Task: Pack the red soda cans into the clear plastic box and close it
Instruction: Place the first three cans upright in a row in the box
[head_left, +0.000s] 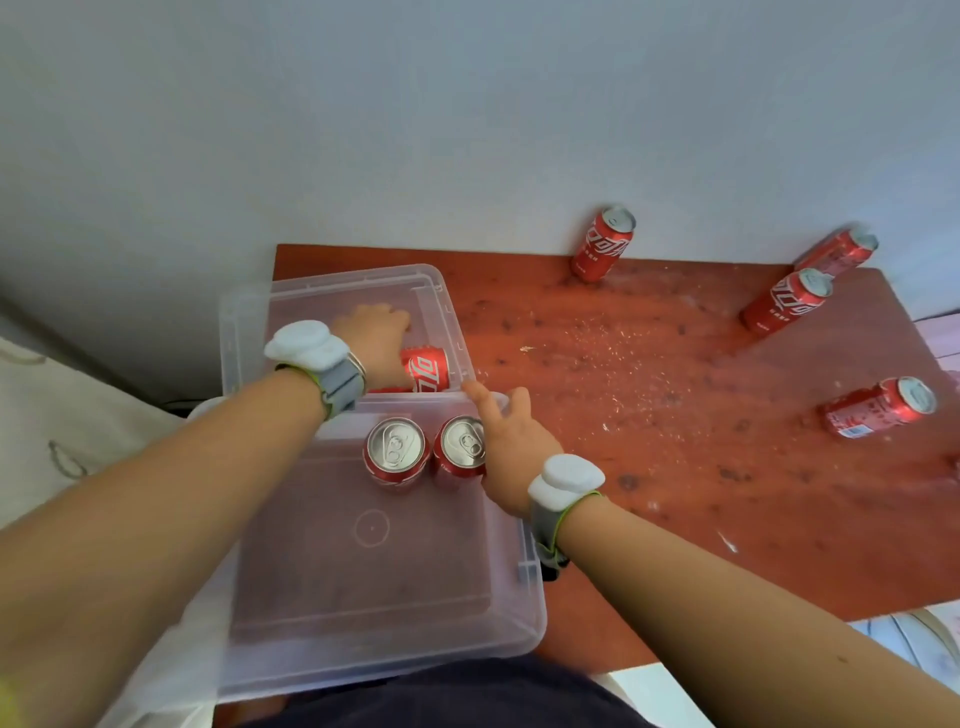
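Observation:
The clear plastic box (524, 571) sits at the near left of the table with two red soda cans upright inside, one (396, 451) next to the other (460, 447), against its far wall. Its clear lid (358, 286) lies just behind it. My left hand (374, 332) reaches over the lid and grips a third red can (428, 370) from above, right behind the box's far wall. My right hand (511, 441) rests at the box's far right corner beside the right can, fingers spread, holding nothing. Several more red cans stand on the table, the nearest (878, 408) at the right.
The red-brown table (649, 441) is speckled with white crumbs. Other cans stand by the wall at the back (602, 244) and back right (784, 301), (836, 252). A grey wall runs behind the table. White cloth (62, 415) lies to the left.

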